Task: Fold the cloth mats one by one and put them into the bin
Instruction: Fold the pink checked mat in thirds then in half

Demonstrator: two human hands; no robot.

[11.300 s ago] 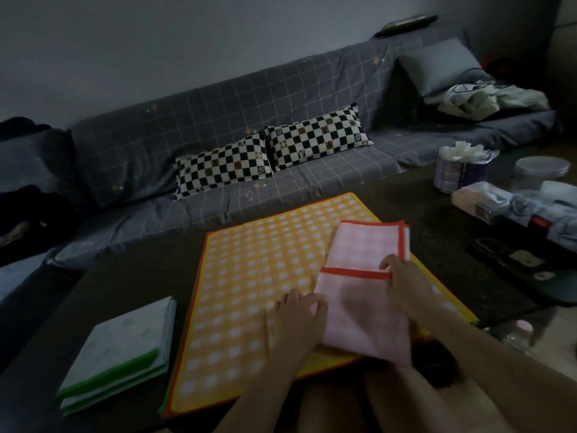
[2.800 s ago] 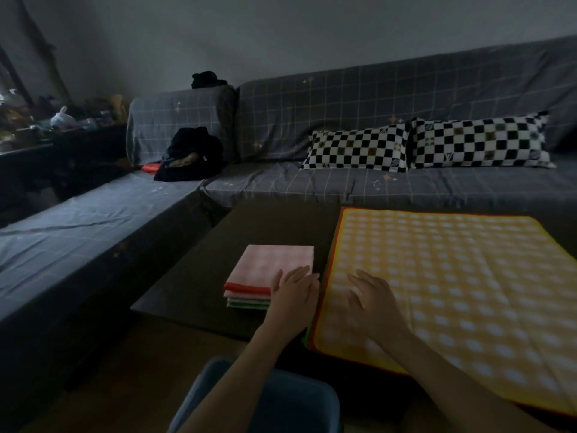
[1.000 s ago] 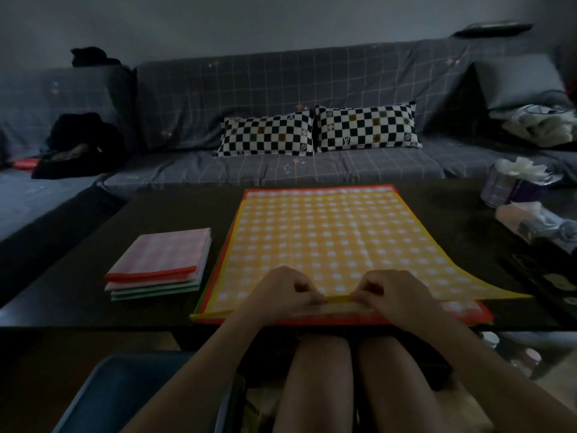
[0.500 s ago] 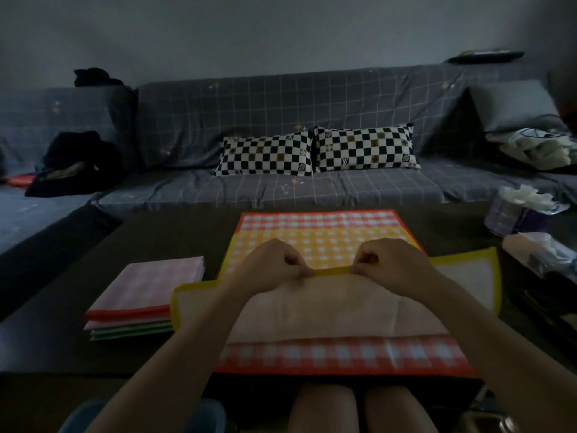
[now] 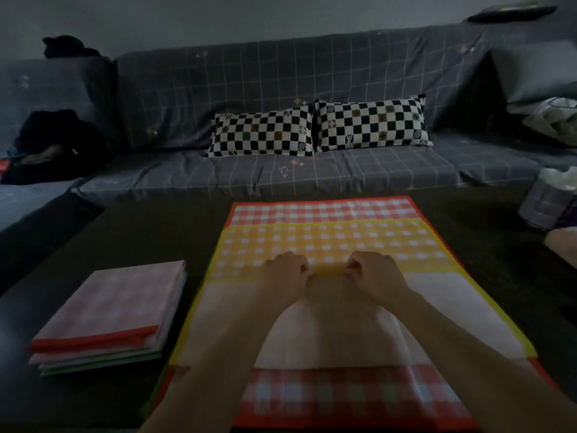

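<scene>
A yellow checked mat (image 5: 331, 245) lies on top of a red checked mat (image 5: 321, 209) on the dark table (image 5: 150, 232). Its near half is turned over away from me, so the pale underside (image 5: 452, 314) faces up. My left hand (image 5: 285, 271) and my right hand (image 5: 373, 271) pinch the mat's yellow border side by side, low over its middle. A stack of folded mats (image 5: 109, 314), pink with a red edge on top and green at the bottom, sits to the left. No bin shows in this view.
A grey checked sofa (image 5: 281, 89) with two black-and-white checkered pillows (image 5: 262, 132) runs behind the table. Dark clothes (image 5: 53, 142) lie on its left end. A tissue roll (image 5: 549, 201) and pale items stand at the table's right edge.
Both hands have carried the yellow mat's near edge further away from me and lower, so more of the pale underside shows. Before that, the folded pink mat went onto the left stack.
</scene>
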